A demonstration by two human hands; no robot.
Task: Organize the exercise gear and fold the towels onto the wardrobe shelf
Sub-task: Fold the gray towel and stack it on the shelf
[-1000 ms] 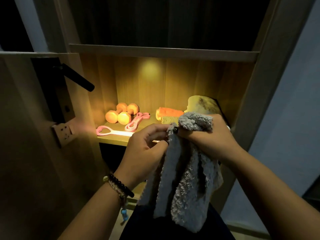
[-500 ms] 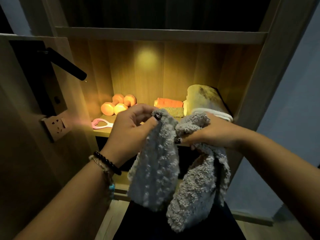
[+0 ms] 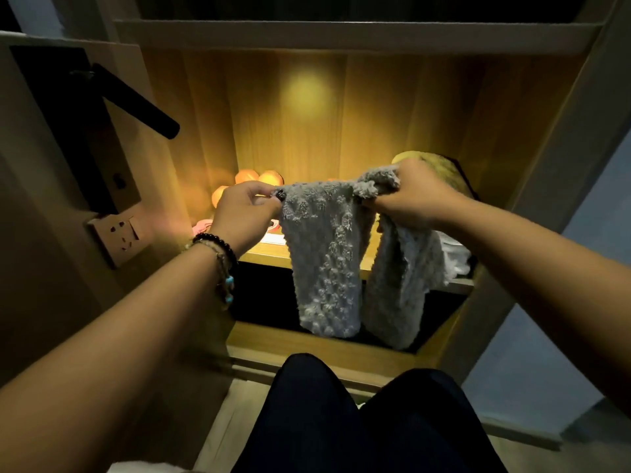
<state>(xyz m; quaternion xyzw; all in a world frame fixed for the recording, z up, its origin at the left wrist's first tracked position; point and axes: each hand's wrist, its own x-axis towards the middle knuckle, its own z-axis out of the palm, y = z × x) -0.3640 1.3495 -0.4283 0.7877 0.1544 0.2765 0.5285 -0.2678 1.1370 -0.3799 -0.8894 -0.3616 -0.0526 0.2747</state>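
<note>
A fluffy grey towel hangs in front of the lit wardrobe shelf, stretched between both hands. My left hand pinches its left top corner. My right hand grips the bunched right top edge, and a second fold of the towel hangs down below that hand. Behind my left hand, orange dumbbells sit at the shelf's back left, and a pink grip tool peeks out by my wrist. A yellowish rolled item and white folded cloth lie at the shelf's right, partly hidden.
An open door with a black lever handle and a wall socket stand close on the left. Another shelf board runs overhead. Below the lit shelf is a dark compartment. My dark-trousered knees are at the bottom.
My hands have moved apart and up toward the shelf, spreading the towel's top edge wide; before, they held it bunched close together.
</note>
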